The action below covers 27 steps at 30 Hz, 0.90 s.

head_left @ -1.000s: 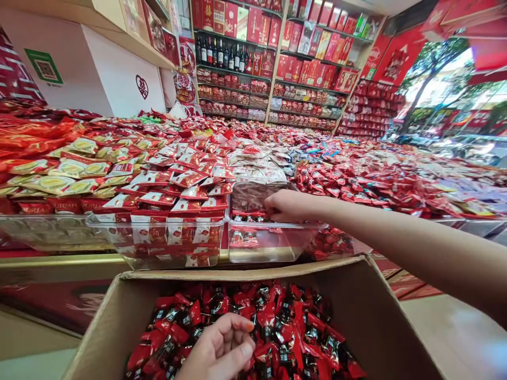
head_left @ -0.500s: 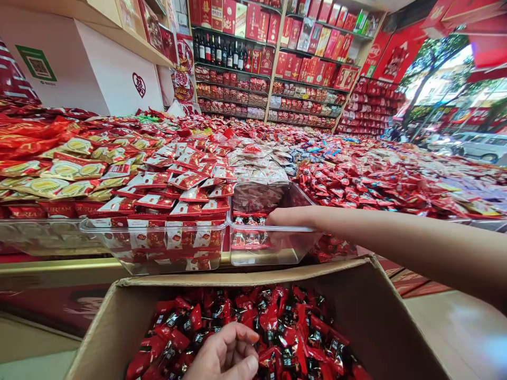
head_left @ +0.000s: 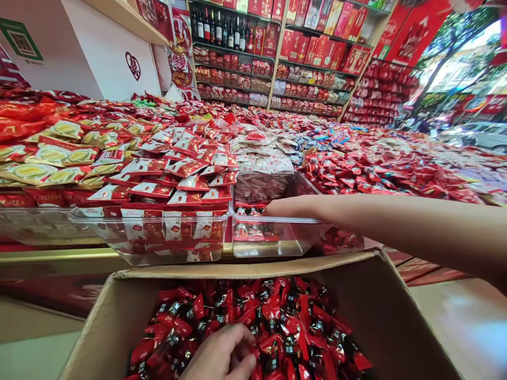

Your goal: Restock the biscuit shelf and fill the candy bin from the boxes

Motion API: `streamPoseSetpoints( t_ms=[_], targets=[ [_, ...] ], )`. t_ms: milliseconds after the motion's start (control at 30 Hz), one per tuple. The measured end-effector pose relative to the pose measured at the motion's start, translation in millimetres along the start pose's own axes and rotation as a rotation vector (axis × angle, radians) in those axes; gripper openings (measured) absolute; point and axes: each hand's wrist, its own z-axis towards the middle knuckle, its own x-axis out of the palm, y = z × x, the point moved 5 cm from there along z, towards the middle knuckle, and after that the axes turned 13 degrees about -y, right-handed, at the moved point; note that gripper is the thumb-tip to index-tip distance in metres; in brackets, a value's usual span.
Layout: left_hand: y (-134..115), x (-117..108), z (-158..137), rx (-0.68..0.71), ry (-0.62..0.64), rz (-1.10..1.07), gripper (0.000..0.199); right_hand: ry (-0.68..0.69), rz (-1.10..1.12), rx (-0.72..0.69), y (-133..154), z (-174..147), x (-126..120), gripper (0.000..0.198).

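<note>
My left hand reaches into an open cardboard box, just above a heap of red and black wrapped candies. Its fingers are curved, with a gap between thumb and forefinger, and nothing shows in its grasp. From the right, my right hand dips over the front rim of a clear plastic bin. Its fingertips are down inside, next to a short row of the same candies at the bin's left. The rim and the hand itself hide what those fingers do.
Left of the bin stands another clear bin piled with red and white packets. Gold durian packets lie farther left, red sweets to the right. Shelves with bottles and red boxes rise behind.
My left hand has lowered onto the candies, its fingers now pointing more downward. My right hand stays in the bin. The whole view has shifted slightly.
</note>
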Motion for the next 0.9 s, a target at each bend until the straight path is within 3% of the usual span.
streamPoseSetpoints(
  t_ms=[100, 200, 333, 400, 433, 500, 567, 667, 733, 800, 900],
  targets=[
    [11, 3, 0, 0.004, 0.009, 0.146, 0.028, -0.04, -0.105, -0.032, -6, 7, -4, 0.005],
    [22, 13, 0, 0.014, 0.057, 0.228, 0.035, -0.247, -0.3, -0.236, 8, 4, -28, 0.007],
    [29, 21, -4, 0.047, 0.094, 0.215, 0.028, -0.674, -0.208, -0.428, 48, -55, -62, 0.017],
    [30, 21, -8, 0.056, 0.085, 0.143, 0.03, -0.773, -0.065, -0.59, 72, -100, -54, 0.018],
    [31, 19, -10, 0.05, 0.068, 0.103, 0.03, -0.73, 0.001, -0.667, 82, -119, -39, 0.018],
    [32, 14, -14, 0.021, 0.015, 0.026, 0.026, -0.495, 0.098, -0.76, 92, -143, 8, 0.02],
    [31, 8, -15, -0.012, -0.048, -0.049, 0.019, -0.272, 0.197, -0.705, 86, -148, 63, 0.019],
    [21, -2, -12, -0.049, -0.121, -0.17, 0.016, -0.05, 0.484, -0.35, 58, -129, 136, 0.016],
    [10, -8, -7, -0.073, -0.162, -0.26, 0.018, 0.052, 0.772, -0.078, 45, -117, 168, 0.033],
    [-1, -12, -3, -0.103, -0.217, -0.359, 0.02, 0.15, 1.117, 0.108, 44, -112, 185, 0.05],
    [-13, -15, -1, -0.154, -0.298, -0.504, 0.02, 0.244, 1.472, 0.219, 56, -114, 189, 0.056]
  ],
)
